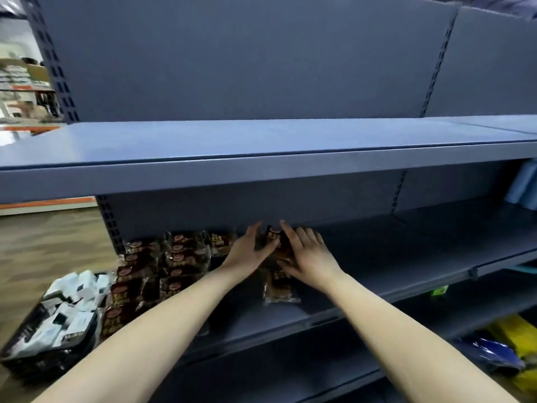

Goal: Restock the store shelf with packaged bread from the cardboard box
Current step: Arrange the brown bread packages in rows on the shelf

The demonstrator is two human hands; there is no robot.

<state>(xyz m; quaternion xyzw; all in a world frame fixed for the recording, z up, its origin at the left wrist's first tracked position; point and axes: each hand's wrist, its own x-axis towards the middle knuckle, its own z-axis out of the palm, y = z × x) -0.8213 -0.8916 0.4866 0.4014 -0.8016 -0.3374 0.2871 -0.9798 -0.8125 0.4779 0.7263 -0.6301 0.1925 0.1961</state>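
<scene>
**A:** Where is the bread?

**B:** One bread packet (274,242) stands upright near the back of the middle shelf (392,257). It is gripped between the left hand (250,250) and the right hand (309,255), which are close together with the left thumb across its front.

**A:** And around it?

**B:** A second packet (280,287) lies flat just in front, by the right wrist. Rows of packets (162,266) cover the shelf's left end. A dark crate (35,365) of white packs sits left of them, and yellow bags (511,335) lie at lower right.
</scene>
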